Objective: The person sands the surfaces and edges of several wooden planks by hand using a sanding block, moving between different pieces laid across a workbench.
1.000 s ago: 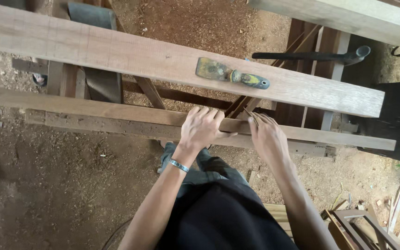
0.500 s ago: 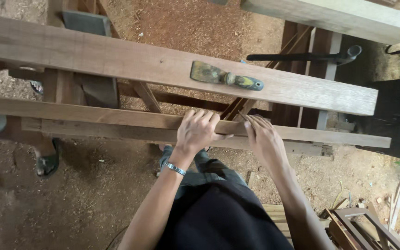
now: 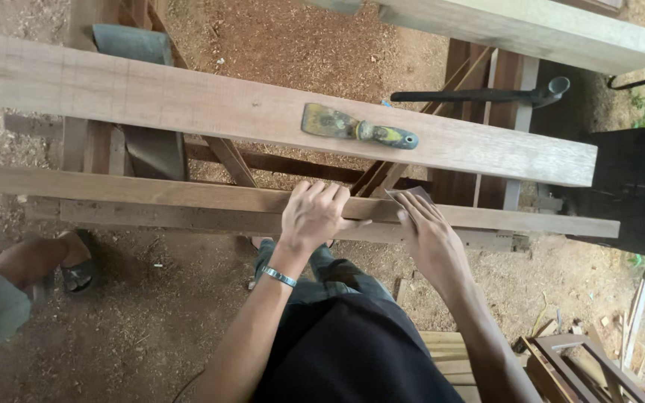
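Observation:
A long narrow wooden plank (image 3: pixel 151 195) runs across the view in front of me. My left hand (image 3: pixel 312 218), with a metal bracelet on its wrist, grips the plank's near edge, fingers curled over the top. Just to the right, my right hand (image 3: pixel 425 231) presses a small brown sheet, like sandpaper (image 3: pixel 406 195), flat against the same plank. A wider plank (image 3: pixel 151 97) lies beyond it. On that plank rests a worn putty knife (image 3: pixel 357 129) with a yellow and green handle, apart from both hands.
Another person's leg (image 3: pixel 1 287) and sandalled foot (image 3: pixel 78 270) stand at the lower left on sawdust-covered ground. A black metal bar (image 3: pixel 479 95) lies behind the wide plank. A thick beam (image 3: pixel 531 31) crosses the top right. Wooden frames (image 3: pixel 576 366) are stacked at the lower right.
Both hands have stayed on the narrow plank, and the right hand has shifted slightly along it. Another person's foot and leg have come into view at the left.

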